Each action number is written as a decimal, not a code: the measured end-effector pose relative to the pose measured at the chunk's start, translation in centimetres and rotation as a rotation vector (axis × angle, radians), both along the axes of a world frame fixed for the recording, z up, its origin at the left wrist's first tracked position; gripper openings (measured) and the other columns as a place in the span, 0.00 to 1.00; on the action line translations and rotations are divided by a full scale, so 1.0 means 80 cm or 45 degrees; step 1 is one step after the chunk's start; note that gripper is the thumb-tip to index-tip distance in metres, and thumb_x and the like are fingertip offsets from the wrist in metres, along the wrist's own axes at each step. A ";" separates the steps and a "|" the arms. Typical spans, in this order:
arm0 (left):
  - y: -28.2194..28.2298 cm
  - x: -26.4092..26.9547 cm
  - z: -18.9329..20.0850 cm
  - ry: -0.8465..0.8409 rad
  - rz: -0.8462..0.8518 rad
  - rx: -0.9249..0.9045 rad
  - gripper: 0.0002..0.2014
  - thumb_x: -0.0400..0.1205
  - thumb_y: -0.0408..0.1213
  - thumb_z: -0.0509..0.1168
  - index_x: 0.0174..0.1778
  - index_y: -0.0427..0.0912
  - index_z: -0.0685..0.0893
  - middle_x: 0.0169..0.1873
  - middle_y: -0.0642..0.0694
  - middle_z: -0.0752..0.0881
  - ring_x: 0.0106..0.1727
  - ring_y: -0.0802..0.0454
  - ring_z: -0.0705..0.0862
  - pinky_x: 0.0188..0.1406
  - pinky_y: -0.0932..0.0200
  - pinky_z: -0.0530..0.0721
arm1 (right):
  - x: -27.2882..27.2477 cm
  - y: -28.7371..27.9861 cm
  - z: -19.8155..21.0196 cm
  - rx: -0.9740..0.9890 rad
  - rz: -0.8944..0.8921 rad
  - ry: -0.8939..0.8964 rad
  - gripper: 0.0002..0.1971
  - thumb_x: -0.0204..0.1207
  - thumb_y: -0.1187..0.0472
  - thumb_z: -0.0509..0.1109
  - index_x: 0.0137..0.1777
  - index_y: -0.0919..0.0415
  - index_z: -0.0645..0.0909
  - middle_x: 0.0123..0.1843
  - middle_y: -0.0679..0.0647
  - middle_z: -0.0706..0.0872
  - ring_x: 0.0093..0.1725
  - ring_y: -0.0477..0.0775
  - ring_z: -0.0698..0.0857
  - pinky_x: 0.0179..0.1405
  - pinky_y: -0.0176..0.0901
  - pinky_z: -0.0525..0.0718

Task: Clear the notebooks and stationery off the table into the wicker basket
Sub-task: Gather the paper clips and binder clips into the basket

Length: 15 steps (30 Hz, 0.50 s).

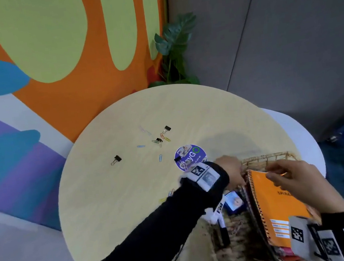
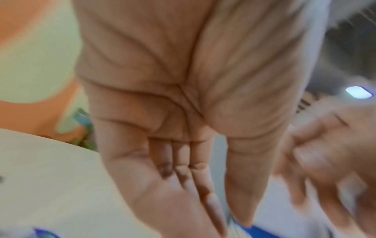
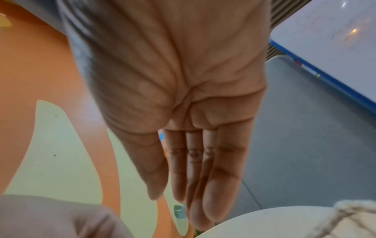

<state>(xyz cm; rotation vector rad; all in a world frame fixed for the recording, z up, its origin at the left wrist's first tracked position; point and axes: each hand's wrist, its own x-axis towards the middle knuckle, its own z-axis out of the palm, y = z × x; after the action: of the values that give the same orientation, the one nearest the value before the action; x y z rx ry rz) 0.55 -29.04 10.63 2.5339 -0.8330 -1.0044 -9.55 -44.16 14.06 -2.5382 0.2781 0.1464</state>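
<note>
the orange notebook [image 1: 281, 205] stands inside the wicker basket [image 1: 265, 158]; binder clips [image 1: 116, 159], paper clips [image 1: 160, 157] and a round purple card [image 1: 187, 157] remain on the table [image 1: 111, 205]. both the left hand [image 1: 231, 171] and the right hand [image 1: 292, 177] show straight fingers, seemingly holding nothing.

The right hand [image 3: 183, 112] shows its palm, fingers [image 3: 221, 185] straight and together, holding nothing. Below the fingertips lies the table [image 3: 274, 225] edge; the basket [image 3: 354, 220] rim sits right of them.

Round table [image 1: 111, 205] with scattered clips [image 1: 116, 159]
</note>
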 end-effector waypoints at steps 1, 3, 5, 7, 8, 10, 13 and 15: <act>0.029 0.020 0.020 -0.025 0.126 -0.142 0.11 0.78 0.39 0.65 0.42 0.36 0.89 0.32 0.44 0.88 0.39 0.45 0.87 0.38 0.58 0.83 | 0.009 0.011 0.004 0.033 0.017 -0.019 0.04 0.78 0.57 0.70 0.51 0.52 0.84 0.42 0.47 0.88 0.41 0.47 0.87 0.46 0.51 0.87; 0.099 0.059 0.031 -0.114 0.400 -0.348 0.12 0.78 0.38 0.63 0.42 0.36 0.90 0.38 0.43 0.92 0.43 0.46 0.90 0.44 0.59 0.84 | 0.030 0.037 0.009 0.103 0.053 -0.059 0.02 0.78 0.57 0.70 0.48 0.50 0.84 0.41 0.45 0.88 0.41 0.46 0.88 0.44 0.48 0.87; 0.173 0.095 0.019 -0.199 0.665 -0.420 0.10 0.78 0.37 0.64 0.47 0.36 0.88 0.43 0.41 0.91 0.48 0.45 0.89 0.48 0.60 0.82 | 0.058 0.066 0.008 0.172 0.068 -0.090 0.03 0.77 0.60 0.71 0.46 0.52 0.85 0.38 0.45 0.89 0.37 0.44 0.88 0.39 0.39 0.85; 0.242 0.130 -0.013 -0.307 0.891 -0.380 0.09 0.79 0.35 0.64 0.49 0.37 0.87 0.49 0.38 0.90 0.52 0.42 0.88 0.52 0.57 0.82 | 0.091 0.098 -0.002 0.223 0.086 -0.114 0.04 0.75 0.63 0.72 0.43 0.54 0.87 0.35 0.48 0.90 0.36 0.47 0.89 0.39 0.41 0.84; 0.274 0.146 -0.033 -0.368 0.977 -0.315 0.10 0.78 0.34 0.64 0.51 0.38 0.87 0.52 0.38 0.89 0.55 0.40 0.86 0.55 0.54 0.83 | 0.107 0.115 -0.008 0.243 0.109 -0.113 0.04 0.75 0.64 0.72 0.43 0.55 0.87 0.34 0.50 0.90 0.35 0.49 0.89 0.40 0.43 0.85; 0.325 0.170 -0.076 -0.401 1.042 -0.120 0.13 0.79 0.33 0.63 0.58 0.37 0.84 0.58 0.37 0.86 0.60 0.38 0.83 0.61 0.51 0.81 | 0.138 0.149 -0.023 0.269 0.162 -0.105 0.04 0.75 0.65 0.71 0.43 0.57 0.87 0.35 0.51 0.90 0.34 0.50 0.87 0.40 0.41 0.84; 0.365 0.185 -0.129 -0.299 0.947 0.167 0.18 0.79 0.36 0.64 0.66 0.39 0.78 0.66 0.34 0.78 0.64 0.35 0.81 0.63 0.50 0.79 | 0.180 0.201 -0.042 0.259 0.250 -0.074 0.05 0.75 0.65 0.70 0.44 0.60 0.87 0.37 0.49 0.88 0.34 0.47 0.84 0.39 0.34 0.79; 0.375 0.188 -0.155 -0.286 0.928 0.220 0.16 0.78 0.37 0.63 0.62 0.41 0.80 0.65 0.35 0.77 0.62 0.34 0.81 0.61 0.50 0.81 | 0.207 0.233 -0.055 0.214 0.320 -0.041 0.06 0.75 0.64 0.69 0.46 0.61 0.87 0.37 0.47 0.87 0.36 0.47 0.84 0.40 0.35 0.80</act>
<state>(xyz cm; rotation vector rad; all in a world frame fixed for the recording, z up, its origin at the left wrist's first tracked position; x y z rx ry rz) 15.55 0.94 -1.80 2.7726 0.1680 -0.5702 7.04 -25.53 9.66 -2.3970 -0.0653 0.2164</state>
